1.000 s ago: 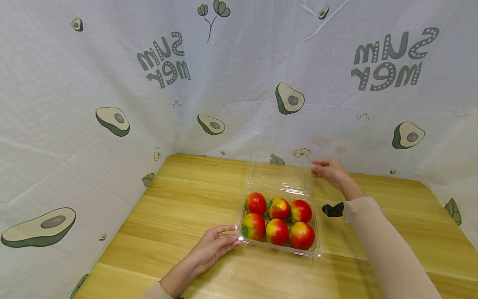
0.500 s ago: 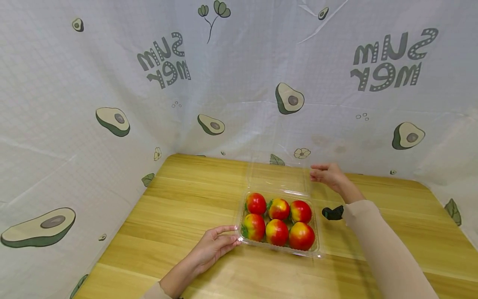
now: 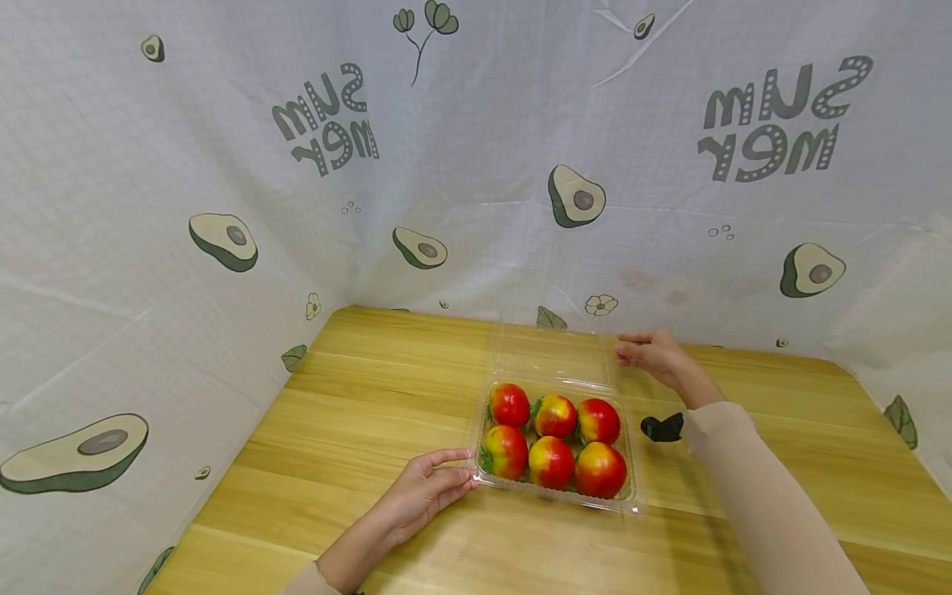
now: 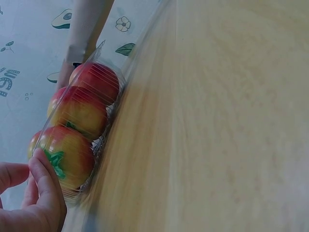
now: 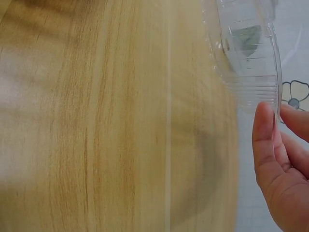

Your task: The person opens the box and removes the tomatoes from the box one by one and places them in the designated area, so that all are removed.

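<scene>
A clear plastic clamshell box sits on the wooden table, its hinged lid raised at the back. Inside lie several red-and-yellow, tomato-like fruits in two rows, some showing green leaves. My left hand pinches the rim at the box's near left corner; in the left wrist view its fingers lie against the wall beside a fruit. At the far right, my right hand holds the lid's side edge. The right wrist view shows that edge between thumb and fingers.
The wooden table extends to both sides of the box. White avocado-print sheeting hangs behind the table and along its left side. A small dark object shows by the right sleeve, partly hidden.
My right hand has come slightly lower and nearer, and the lid's upper edge has dropped a little with it. The left hand, the box and the fruits stay where they were.
</scene>
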`<state>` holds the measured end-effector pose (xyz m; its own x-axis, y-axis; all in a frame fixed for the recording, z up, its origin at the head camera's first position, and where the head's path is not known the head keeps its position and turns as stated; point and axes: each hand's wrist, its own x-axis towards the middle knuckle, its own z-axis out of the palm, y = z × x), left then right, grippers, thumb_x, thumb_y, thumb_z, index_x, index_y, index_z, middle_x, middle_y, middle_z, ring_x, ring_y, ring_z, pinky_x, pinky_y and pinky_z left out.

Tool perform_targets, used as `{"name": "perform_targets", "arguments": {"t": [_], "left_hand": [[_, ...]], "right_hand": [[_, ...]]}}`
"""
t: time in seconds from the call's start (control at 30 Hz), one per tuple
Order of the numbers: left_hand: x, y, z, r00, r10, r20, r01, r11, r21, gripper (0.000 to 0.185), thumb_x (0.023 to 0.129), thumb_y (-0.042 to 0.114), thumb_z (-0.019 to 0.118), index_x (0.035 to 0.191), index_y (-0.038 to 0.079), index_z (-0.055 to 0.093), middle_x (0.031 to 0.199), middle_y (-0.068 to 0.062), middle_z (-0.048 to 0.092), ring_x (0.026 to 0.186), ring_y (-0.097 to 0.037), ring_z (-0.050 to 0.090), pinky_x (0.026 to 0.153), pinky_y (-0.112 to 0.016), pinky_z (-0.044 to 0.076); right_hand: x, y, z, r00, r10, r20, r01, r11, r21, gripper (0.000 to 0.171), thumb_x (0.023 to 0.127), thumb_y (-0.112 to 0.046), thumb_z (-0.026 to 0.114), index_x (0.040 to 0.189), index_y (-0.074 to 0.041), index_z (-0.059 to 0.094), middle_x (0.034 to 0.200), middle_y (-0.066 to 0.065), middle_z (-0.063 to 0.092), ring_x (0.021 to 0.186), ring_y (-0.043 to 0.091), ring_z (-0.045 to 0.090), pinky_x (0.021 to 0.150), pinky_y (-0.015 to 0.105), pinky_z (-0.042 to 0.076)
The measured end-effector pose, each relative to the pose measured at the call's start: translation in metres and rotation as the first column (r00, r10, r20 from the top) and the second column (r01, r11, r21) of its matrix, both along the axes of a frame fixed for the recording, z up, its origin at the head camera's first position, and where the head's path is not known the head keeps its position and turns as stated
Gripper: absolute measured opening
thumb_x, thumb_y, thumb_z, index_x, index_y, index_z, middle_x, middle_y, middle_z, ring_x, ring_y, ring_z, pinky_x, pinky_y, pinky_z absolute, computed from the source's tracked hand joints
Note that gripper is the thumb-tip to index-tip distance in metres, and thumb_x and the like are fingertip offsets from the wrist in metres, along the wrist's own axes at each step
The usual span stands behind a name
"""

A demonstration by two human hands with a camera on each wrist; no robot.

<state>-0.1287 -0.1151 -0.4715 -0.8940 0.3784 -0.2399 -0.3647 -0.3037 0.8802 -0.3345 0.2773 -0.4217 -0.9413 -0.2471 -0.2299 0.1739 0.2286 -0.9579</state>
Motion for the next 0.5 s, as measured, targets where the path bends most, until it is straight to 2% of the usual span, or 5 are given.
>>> {"name": "perform_targets", "arguments": {"t": [0.13, 0.37, 0.5], "left_hand": [[0.000, 0.000, 0.000, 1.000, -0.001, 0.001, 0.001, 1.000, 0.002, 0.045, 0.097, -0.002, 0.057, 0.139, -0.015, 0.044, 0.107, -0.012, 0.068, 0.099, -0.017, 0.067, 0.095, -0.028, 0.052], [-0.001, 0.002, 0.001, 1.000, -0.002, 0.002, 0.002, 1.000, 0.007, 0.045, 0.098, -0.002, 0.058, 0.139, -0.014, 0.044, 0.110, -0.013, 0.066, 0.100, -0.018, 0.066, 0.096, -0.029, 0.051], [-0.001, 0.002, 0.000, 1.000, 0.000, -0.001, 0.000, 1.000, 0.005, 0.045, 0.098, -0.001, 0.058, 0.139, -0.014, 0.045, 0.110, -0.013, 0.067, 0.101, -0.019, 0.066, 0.096, -0.030, 0.051]], "right_hand": [[0.000, 0.001, -0.001, 1.000, 0.017, -0.004, -0.017, 1.000, 0.017, 0.054, 0.103, 0.000, 0.051, 0.145, 0.023, 0.025, 0.109, 0.014, 0.065, 0.086, 0.012, 0.067, 0.089, 0.032, 0.055], [0.000, 0.002, -0.008, 0.999, 0.045, -0.011, -0.044, 0.998, 0.034, 0.052, 0.104, -0.001, 0.048, 0.145, 0.022, 0.026, 0.122, 0.029, 0.057, 0.090, 0.012, 0.067, 0.090, 0.030, 0.055], [-0.001, 0.003, -0.011, 0.999, 0.042, -0.002, -0.042, 0.999, 0.013, 0.053, 0.103, 0.000, 0.048, 0.145, 0.023, 0.025, 0.116, 0.023, 0.060, 0.089, 0.012, 0.068, 0.089, 0.030, 0.055]]}}
